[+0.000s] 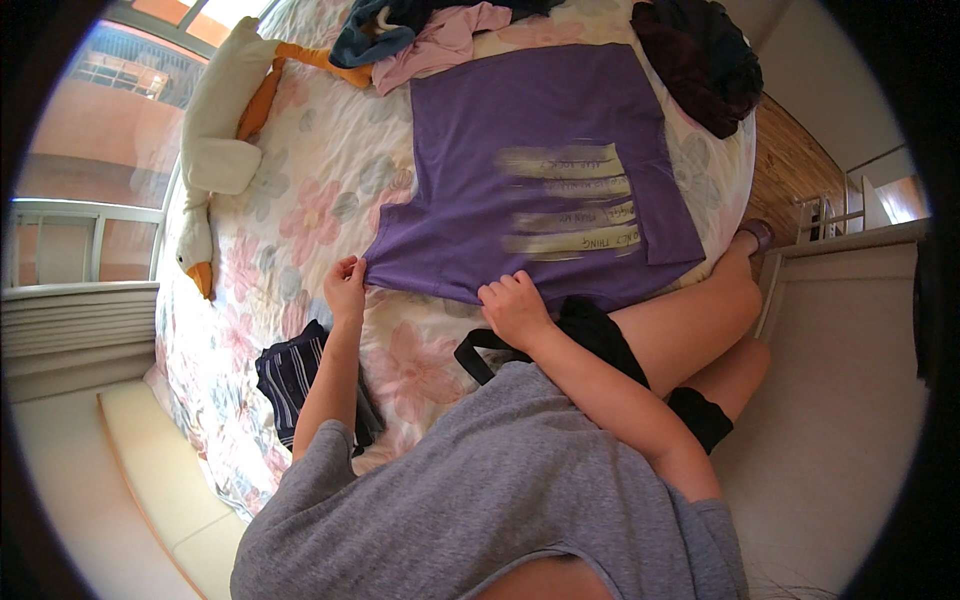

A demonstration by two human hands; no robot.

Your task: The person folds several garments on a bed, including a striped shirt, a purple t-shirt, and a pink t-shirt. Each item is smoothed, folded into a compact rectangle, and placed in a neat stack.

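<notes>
A purple T-shirt lies spread out before me on a flowered bed cover. It bears pale printed strips with writing, seen upside down. My left hand pinches the end of a sleeve at the shirt's near left corner. Farther right, my right hand grips the near edge of the shirt, its fingers curled over the cloth. Between the two hands that edge runs fairly straight. The shirt's far right side looks folded over near its lower corner.
Striped dark folded clothes sit beside my left forearm. A white plush goose lies along the window side. Pink and blue garments are heaped at the far edge, with a dark clothes pile at far right. Wooden floor shows beyond the bed.
</notes>
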